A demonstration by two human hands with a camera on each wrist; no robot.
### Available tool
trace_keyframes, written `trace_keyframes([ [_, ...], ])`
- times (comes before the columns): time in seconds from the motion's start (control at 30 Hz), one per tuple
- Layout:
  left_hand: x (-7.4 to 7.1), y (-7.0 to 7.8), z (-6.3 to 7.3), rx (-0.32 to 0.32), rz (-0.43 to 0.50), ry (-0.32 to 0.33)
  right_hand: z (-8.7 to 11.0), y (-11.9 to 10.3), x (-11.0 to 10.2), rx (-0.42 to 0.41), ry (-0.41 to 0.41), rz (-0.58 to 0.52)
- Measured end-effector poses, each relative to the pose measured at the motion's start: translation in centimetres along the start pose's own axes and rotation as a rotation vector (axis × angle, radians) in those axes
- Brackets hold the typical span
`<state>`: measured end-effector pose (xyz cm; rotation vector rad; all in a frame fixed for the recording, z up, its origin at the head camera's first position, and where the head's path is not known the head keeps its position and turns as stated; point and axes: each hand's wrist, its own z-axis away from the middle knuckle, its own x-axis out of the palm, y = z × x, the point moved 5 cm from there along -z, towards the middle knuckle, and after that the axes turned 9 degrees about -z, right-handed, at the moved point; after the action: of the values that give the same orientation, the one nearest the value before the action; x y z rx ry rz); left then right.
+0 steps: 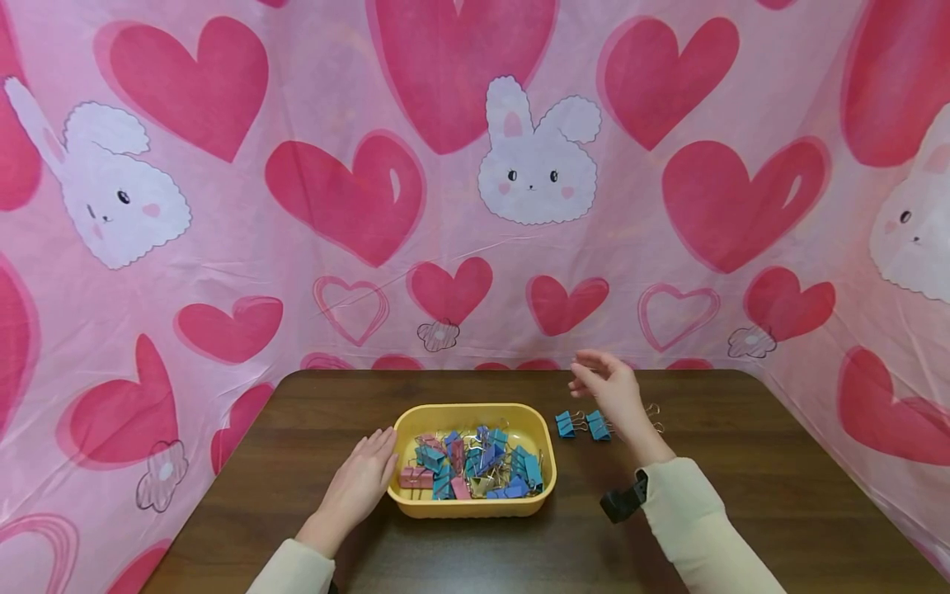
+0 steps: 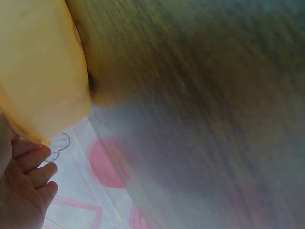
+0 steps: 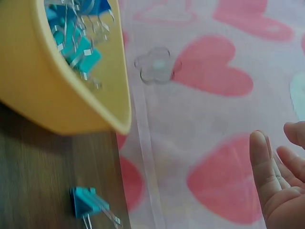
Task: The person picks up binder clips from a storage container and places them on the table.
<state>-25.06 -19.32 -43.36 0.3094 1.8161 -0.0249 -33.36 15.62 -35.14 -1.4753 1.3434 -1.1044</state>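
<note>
A yellow plastic tub (image 1: 475, 510) holds a jumble of binder clips (image 1: 486, 458) in teal, blue, pink and one olive tone. Against the tub's left side rests my left hand (image 1: 361, 476), its fingers stretched along the rim; the left wrist view shows those fingertips (image 2: 40, 160) by the tub's edge. My right hand (image 1: 610, 392) is raised beyond the tub's right side, fingers loosely bent and nothing between them. On the table below it lie a teal binder clip (image 1: 566, 425) and another teal clip (image 1: 597, 426). Wire handles (image 1: 654, 410) stick out past my right forearm, which hides their bodies.
The dark wooden table (image 1: 475, 553) carries the tub near its middle. A pink cloth (image 1: 460, 214) with hearts and rabbits hangs behind the back edge and around both sides. A black strap (image 1: 625, 499) sits on my right wrist.
</note>
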Motion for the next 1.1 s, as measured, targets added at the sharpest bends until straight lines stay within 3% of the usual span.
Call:
trace_keyframes([
  [0.53, 0.0, 0.0, 0.1, 0.003, -0.005, 0.012, 1.5, 2.0, 7.0, 0.059, -0.204, 0.04],
  [1.1, -0.1, 0.1, 0.1, 0.012, -0.006, 0.028, 2.9, 6.0, 10.0, 0.19, -0.337, 0.198],
])
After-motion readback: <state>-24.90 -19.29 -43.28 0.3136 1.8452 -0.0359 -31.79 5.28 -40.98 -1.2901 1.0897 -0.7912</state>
